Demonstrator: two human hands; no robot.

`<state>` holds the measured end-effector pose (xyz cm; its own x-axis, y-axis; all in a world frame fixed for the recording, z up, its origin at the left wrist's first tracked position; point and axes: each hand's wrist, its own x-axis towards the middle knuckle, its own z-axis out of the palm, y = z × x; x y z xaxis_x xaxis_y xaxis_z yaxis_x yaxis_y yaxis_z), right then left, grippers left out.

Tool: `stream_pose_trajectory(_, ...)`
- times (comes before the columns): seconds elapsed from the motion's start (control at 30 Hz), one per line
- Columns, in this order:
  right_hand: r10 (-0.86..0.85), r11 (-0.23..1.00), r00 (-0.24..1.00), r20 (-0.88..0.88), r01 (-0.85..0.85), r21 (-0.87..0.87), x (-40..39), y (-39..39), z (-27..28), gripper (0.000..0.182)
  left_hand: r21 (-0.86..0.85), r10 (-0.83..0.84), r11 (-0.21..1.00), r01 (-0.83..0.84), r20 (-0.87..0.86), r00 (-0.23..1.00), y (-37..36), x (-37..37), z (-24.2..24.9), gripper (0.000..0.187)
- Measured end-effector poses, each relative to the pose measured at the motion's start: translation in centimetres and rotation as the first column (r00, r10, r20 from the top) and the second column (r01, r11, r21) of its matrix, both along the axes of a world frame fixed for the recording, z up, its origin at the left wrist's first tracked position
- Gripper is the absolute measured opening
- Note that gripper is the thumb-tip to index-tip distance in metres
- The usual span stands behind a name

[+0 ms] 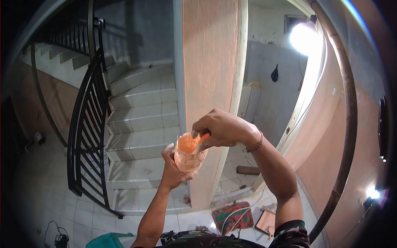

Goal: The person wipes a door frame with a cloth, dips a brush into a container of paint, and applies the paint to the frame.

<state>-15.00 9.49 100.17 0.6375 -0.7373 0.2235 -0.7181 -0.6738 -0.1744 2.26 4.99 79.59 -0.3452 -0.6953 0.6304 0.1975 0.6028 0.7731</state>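
Observation:
My left hand [174, 172] is wrapped around a clear plastic container [190, 162] from below and the side. Inside it is orange paint [188, 142], smeared up the wall, and its rim looks ragged. Closed over the container's mouth, my right hand [225, 127] grips what looks like a paintbrush with an orange handle [204, 137]. The brush's far end dips to the container's opening and is mostly hidden. Just beyond both hands stands a pillar [210, 62] with streaky, pale orange paint.
Tiled stairs [142, 120] with a black metal railing [89, 124] rise on the left. A bamboo pole [349, 111] curves down the right side near a lit bulb [304, 39]. On the floor lie a red-green mat [232, 215], a tray [266, 221] and a green plastic item [109, 240].

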Motion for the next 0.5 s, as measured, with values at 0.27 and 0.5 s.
stream_pose_trajectory(0.27,0.071,0.982,0.973,0.217,-0.106,0.154,0.8,-1.8,-5.3,0.031,0.037,-0.039,0.999,0.038,0.01,0.999,0.3,0.2,-2.9,0.104)
stream_pose_trajectory(0.5,-0.007,0.999,0.979,0.203,0.0,0.033,-0.2,-0.4,0.3,0.024,0.069,-0.042,0.997,0.046,-0.052,0.998,0.0,0.5,-2.9,0.105)
